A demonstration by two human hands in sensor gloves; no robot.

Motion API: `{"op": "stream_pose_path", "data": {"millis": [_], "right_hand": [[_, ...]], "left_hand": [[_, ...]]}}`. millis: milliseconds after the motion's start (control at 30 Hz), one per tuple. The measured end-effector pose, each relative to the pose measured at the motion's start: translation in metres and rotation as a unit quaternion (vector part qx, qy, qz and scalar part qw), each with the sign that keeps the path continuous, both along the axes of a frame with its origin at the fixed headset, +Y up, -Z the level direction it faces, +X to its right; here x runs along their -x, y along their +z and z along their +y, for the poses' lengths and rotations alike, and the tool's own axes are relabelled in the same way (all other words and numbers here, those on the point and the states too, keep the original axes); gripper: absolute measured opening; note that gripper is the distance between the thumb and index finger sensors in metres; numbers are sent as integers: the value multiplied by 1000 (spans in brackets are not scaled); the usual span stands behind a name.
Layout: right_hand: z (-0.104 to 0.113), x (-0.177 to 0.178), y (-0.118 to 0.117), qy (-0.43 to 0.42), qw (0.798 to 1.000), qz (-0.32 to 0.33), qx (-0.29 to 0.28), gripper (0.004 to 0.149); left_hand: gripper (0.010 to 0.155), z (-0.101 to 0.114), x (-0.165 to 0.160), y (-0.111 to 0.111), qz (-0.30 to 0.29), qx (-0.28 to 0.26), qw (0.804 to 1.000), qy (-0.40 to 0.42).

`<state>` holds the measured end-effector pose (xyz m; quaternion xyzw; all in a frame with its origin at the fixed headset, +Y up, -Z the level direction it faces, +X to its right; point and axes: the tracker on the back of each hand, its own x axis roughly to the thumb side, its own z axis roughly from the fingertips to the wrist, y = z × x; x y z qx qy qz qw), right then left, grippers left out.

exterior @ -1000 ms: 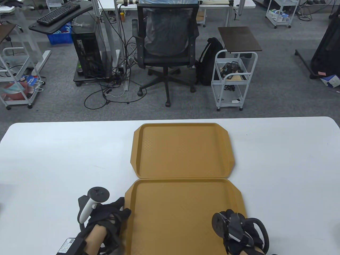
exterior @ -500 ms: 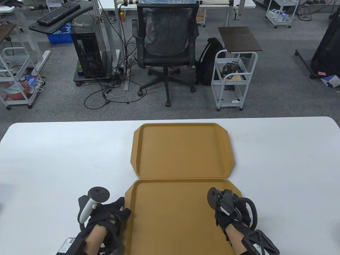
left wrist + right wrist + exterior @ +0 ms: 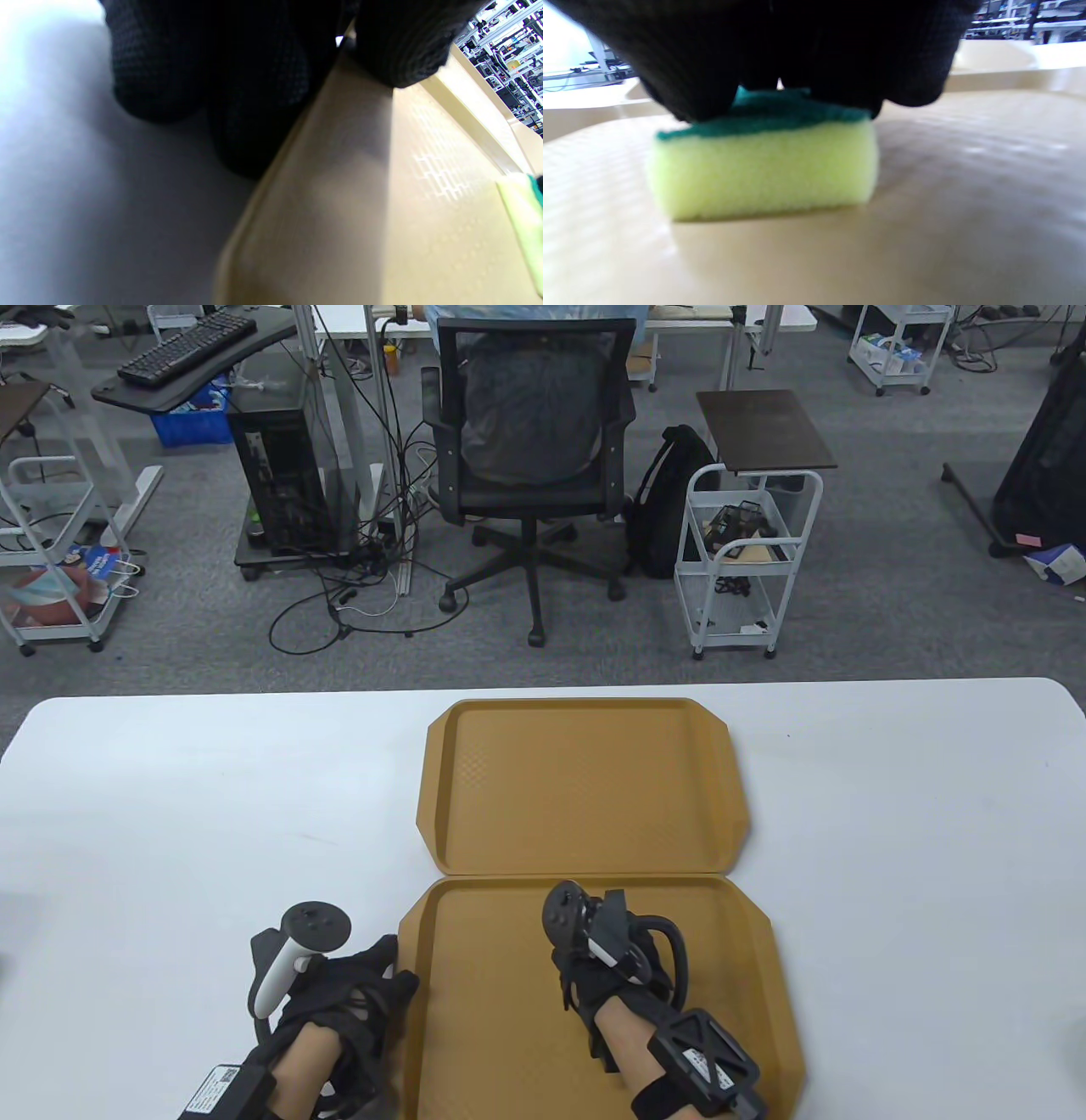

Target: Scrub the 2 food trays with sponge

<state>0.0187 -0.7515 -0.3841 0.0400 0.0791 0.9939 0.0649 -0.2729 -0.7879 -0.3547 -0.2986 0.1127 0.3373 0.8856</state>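
Observation:
Two tan food trays lie end to end mid-table, the far tray [image 3: 585, 785] empty. On the near tray [image 3: 509, 1027] my right hand [image 3: 594, 967] presses down with its fingers curled over a yellow sponge with a green top [image 3: 763, 169]; the hand hides the sponge in the table view. The sponge sits flat on the tray floor [image 3: 967, 190]. My left hand [image 3: 373, 984] holds the near tray's left rim: the thumb [image 3: 403, 51] lies on the rim [image 3: 339, 190] and the other fingers sit against the table beside it. The sponge's corner [image 3: 522, 212] shows at the right edge.
The white table [image 3: 170, 814] stretches wide on both sides of the trays. Beyond its far edge stand a black office chair [image 3: 534, 458] and a white wire cart [image 3: 747, 560] on the carpet.
My right hand has slid with the sponge from the near tray's front right corner leftward and away, to the tray's middle. The left hand and both trays have stayed put.

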Motion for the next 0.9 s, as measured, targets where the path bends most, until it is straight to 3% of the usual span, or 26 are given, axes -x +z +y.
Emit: {"op": "stream_pose_path", "data": {"millis": [300,567,900], "right_hand": [[-3,62,0,-36,999,31,2,58],[-5,76,6,-60,997,38,20,65],[-9,82,49,-53,992,84,73,78]], "left_hand": [[70,0,0,0,-1,1,1000,0],[71,0,0,0,-1,1,1000,0],[70,0,0,0,-1,1,1000,-1]]}}
